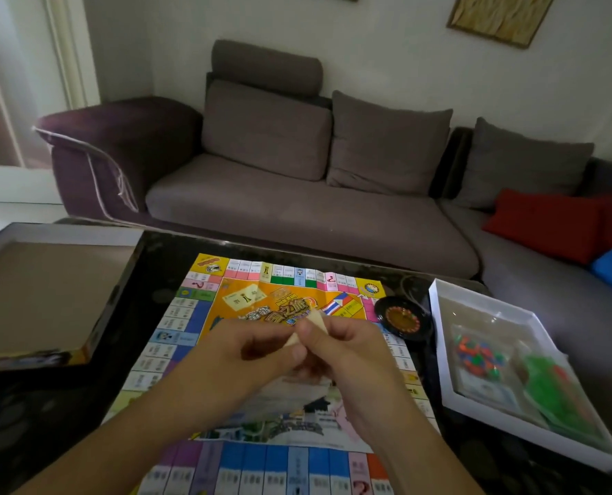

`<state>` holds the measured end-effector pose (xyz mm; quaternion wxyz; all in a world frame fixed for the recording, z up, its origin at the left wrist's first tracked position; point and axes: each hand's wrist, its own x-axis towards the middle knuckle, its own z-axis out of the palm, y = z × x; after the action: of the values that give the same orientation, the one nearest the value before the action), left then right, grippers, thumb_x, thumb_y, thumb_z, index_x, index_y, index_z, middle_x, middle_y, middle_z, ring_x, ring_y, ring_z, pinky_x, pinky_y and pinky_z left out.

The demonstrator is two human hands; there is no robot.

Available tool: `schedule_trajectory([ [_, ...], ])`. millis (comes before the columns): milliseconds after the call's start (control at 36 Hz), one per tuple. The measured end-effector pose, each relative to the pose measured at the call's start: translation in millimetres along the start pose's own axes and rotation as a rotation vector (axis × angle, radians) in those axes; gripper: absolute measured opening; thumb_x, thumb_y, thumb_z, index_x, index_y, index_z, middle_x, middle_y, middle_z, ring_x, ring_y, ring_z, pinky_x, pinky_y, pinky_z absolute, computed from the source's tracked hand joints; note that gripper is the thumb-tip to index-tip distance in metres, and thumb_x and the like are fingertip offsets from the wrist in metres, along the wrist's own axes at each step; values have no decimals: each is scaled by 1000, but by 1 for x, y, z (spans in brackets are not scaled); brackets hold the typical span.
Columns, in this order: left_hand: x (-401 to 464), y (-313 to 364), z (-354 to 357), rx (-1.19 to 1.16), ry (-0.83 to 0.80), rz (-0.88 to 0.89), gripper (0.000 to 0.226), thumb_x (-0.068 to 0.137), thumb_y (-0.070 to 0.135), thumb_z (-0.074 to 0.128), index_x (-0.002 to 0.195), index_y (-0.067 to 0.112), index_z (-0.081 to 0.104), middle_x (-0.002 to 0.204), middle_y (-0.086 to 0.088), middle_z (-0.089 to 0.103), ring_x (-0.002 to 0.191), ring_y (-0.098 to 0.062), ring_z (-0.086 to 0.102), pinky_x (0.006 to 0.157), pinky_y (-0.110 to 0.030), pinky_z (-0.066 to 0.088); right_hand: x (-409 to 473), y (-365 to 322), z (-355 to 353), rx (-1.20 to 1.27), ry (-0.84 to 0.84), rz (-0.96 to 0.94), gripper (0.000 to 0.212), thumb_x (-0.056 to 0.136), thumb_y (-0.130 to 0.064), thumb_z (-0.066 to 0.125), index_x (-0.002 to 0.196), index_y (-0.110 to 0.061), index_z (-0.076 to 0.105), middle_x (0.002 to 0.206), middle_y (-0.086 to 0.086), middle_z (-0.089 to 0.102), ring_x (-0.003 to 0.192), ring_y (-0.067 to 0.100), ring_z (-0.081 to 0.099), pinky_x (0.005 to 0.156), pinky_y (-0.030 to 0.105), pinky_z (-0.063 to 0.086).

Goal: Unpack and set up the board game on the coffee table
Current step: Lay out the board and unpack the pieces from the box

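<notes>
Looking from the largest thing down, we have the coffee table [161, 266], dark and shiny, and on it the paper game board [190, 316] already lies unfolded and flat, reaching from the near edge toward 12 o'clock. The upturned box lid [47, 298] sits at 9 o'clock from our hands, well apart from them. At 3 o'clock is the white tray [436, 316] with bags of coloured pieces [479, 355] and green pieces [547, 384], and it lies nearer to our right hand. A small roulette wheel [402, 319] rests at 2 o'clock, just beside the tray.

Both our hands meet above the middle of the board. Our left hand [258, 351] and our right hand [340, 344] pinch together one small pale packet [306, 328], fingers curled around it. Its long axis runs from 7 to 1 o'clock. What is inside, we cannot tell. We judge that we are opening it, and the coming pull goes apart, toward 9 and 3 o'clock.
</notes>
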<state>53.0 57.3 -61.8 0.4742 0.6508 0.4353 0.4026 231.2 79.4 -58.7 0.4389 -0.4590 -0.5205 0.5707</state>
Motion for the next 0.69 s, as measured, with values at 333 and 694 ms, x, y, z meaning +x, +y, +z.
schedule_trajectory([
  [333, -2, -4, -4, -333, 52, -245, 25, 95, 27, 70, 97, 5, 81, 100, -22, 77, 87, -33, 74, 77, -44, 55, -1, -3, -7, -66, -53, -49, 17, 99, -18, 71, 86, -8, 74, 74, 11, 69, 61, 24, 61, 68, 40, 53],
  [694, -3, -6, -54, 137, 539, -145, 29, 105, 33, 58, 85, 25, 78, 86, 0, 79, 85, -26, 75, 85, -55, 60, -3, -18, -60, -268, 344, -73, 10, 94, -14, 76, 99, -15, 67, 90, -5, 80, 84, 13, 79, 72, 34, 64],
])
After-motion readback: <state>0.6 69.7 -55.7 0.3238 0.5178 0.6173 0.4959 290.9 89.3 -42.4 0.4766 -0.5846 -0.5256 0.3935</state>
